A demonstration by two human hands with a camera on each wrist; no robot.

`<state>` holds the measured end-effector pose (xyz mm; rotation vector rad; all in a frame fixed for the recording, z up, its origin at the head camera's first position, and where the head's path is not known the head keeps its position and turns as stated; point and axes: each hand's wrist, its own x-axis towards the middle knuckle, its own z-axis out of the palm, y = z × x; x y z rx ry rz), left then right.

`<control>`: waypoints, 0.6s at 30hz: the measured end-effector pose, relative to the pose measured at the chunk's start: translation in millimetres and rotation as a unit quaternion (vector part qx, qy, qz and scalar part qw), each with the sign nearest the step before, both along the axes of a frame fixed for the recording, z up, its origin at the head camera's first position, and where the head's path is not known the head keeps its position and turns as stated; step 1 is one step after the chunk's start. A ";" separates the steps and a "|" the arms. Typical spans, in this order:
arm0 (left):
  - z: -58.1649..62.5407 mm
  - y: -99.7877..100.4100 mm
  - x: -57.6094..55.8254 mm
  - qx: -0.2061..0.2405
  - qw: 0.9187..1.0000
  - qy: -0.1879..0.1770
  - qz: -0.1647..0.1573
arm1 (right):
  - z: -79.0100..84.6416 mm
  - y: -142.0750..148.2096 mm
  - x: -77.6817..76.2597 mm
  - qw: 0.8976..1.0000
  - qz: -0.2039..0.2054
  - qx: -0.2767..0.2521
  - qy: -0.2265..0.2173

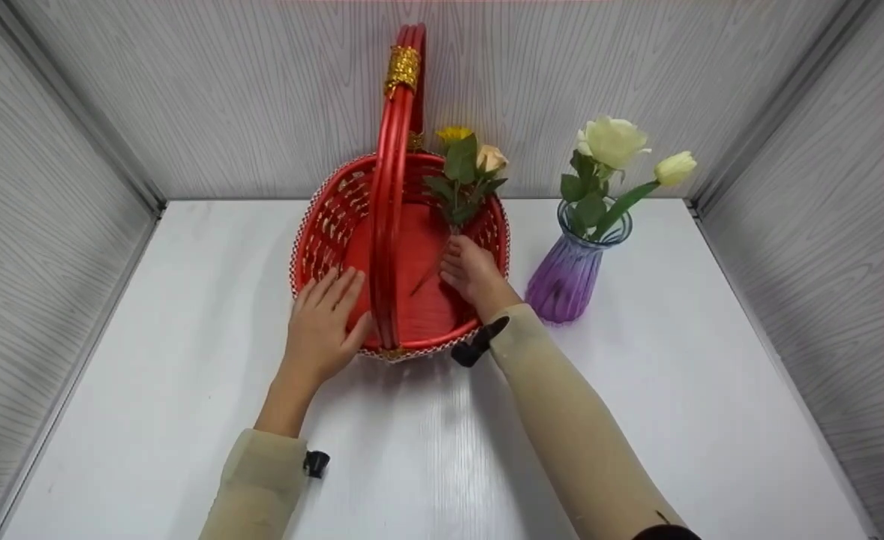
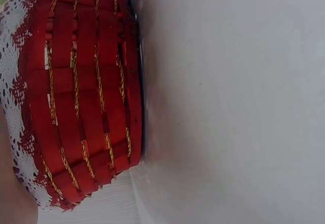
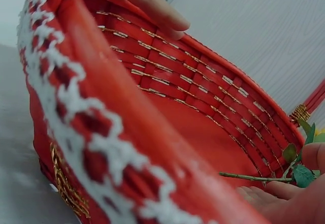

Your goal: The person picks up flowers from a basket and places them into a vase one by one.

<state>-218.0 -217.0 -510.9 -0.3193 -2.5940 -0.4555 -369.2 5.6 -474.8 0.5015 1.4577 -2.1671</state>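
A red woven basket (image 1: 423,300) with a tall arched handle stands at the back of the table. Inside its right half, my right hand (image 1: 474,271) pinches the stem of a peach rose (image 1: 491,159), whose green leaves lean toward the far right rim. The bare stem end (image 3: 249,177) points out past the fingers over the basket's floor. A yellow flower (image 1: 454,134) shows just behind the rose's leaves. My left hand (image 1: 323,330) rests on the near left rim, its fingers extended over the inside. From the left wrist, the basket's woven outer wall (image 2: 81,92) shows.
Right of the basket stands a purple glass vase (image 1: 566,281) holding a white rose (image 1: 613,142) and a pale yellow tulip (image 1: 675,168). Grey wood-grain panels (image 1: 262,97) close off the white table (image 1: 675,390) at the back and both sides.
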 end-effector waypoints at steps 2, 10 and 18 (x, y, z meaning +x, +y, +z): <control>-0.5 0.2 0.0 0.001 1.000 0.007 -0.001 | -0.6 0.6 -1.2 1.000 0.008 -0.014 -0.008; 0.9 0.4 -0.2 -0.002 1.000 0.008 -0.001 | 1.0 1.5 -1.1 0.998 -0.010 -0.054 -0.011; 1.0 0.2 -0.5 0.001 1.000 0.003 -0.002 | 0.3 -0.7 -0.1 0.997 -0.031 -0.068 0.018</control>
